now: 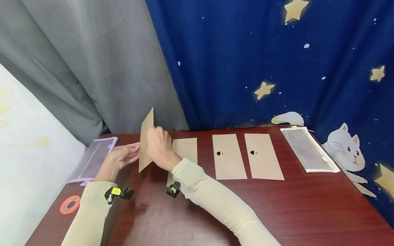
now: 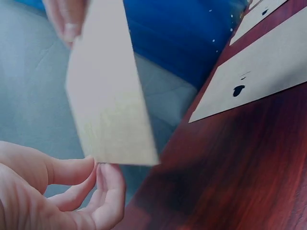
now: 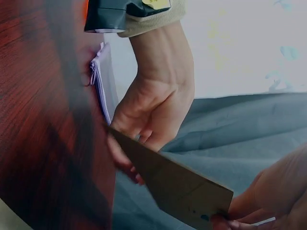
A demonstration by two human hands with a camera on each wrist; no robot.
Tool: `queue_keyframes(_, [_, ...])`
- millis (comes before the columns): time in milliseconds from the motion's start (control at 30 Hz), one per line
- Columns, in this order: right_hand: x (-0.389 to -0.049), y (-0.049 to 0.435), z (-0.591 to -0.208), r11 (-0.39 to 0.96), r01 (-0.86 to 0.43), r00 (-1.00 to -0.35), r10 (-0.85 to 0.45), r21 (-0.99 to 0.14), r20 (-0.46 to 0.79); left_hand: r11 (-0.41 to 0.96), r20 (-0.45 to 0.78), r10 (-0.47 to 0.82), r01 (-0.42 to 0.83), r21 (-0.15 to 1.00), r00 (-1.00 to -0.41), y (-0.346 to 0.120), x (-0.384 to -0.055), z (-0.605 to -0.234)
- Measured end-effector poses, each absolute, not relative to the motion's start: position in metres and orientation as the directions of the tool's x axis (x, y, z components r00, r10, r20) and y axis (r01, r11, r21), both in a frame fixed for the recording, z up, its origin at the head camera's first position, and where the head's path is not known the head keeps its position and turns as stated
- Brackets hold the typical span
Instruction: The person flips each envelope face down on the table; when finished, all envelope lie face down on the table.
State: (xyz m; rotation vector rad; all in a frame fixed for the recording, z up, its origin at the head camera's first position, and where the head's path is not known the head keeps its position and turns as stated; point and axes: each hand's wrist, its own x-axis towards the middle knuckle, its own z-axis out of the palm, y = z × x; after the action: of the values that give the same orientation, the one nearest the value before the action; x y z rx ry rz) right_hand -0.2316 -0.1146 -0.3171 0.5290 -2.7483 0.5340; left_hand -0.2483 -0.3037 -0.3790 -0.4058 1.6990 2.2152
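Observation:
A thin brown kraft-cover notebook (image 1: 145,143) is held up on edge above the left part of the table. At one of its corners, my left hand (image 2: 67,196) pinches it between thumb and fingers. My right hand (image 1: 161,148) grips the other end, with the fingertips curled over its edge. In the right wrist view a small dark print shows on the notebook (image 3: 177,187) near the right hand. Another brown notebook (image 1: 186,147) lies flat behind the right hand, partly covered by it. Two more, a middle one (image 1: 229,160) and a right one (image 1: 264,160), lie farther right with small black prints.
On the left lies a mesh pouch with purple trim (image 1: 93,160), and an orange tape roll (image 1: 70,205) sits nearer the front. A white-trimmed mesh pouch (image 1: 307,150) lies at the back right. Grey and blue curtains (image 1: 221,68) hang behind the dark red table (image 1: 307,208).

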Motion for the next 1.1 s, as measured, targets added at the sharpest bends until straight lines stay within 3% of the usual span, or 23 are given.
queue_keyframes(200, [-0.242, -0.109, -0.328, 0.791, -0.405, -0.902, -0.264, -0.459, 0.342, -0.261, -0.390, 0.023, -0.382, 0.886, -0.921, -0.309, -0.245, -0.377])
queue_keyframes(467, [-0.253, -0.104, -0.347, 0.575, -0.377, -0.920, -0.138, -0.726, 0.368, -0.228, -0.371, -0.042, -0.352, 0.908, -0.928, -0.314, -0.244, -0.374])
queue_keyframes(867, [-0.251, -0.106, -0.373, 0.481, -0.320, -0.944, -0.089, -0.816, 0.318, -0.127, -0.312, -0.165, -0.294, 0.947, -0.936, -0.317, -0.238, -0.371])
queue_keyframes(1100, [-0.245, -0.110, -0.392, 0.399, -0.259, -0.965, -0.063, -0.880, 0.256, 0.087, -0.262, -0.271, -0.295, 0.952, -0.926, -0.319, -0.234, -0.375])
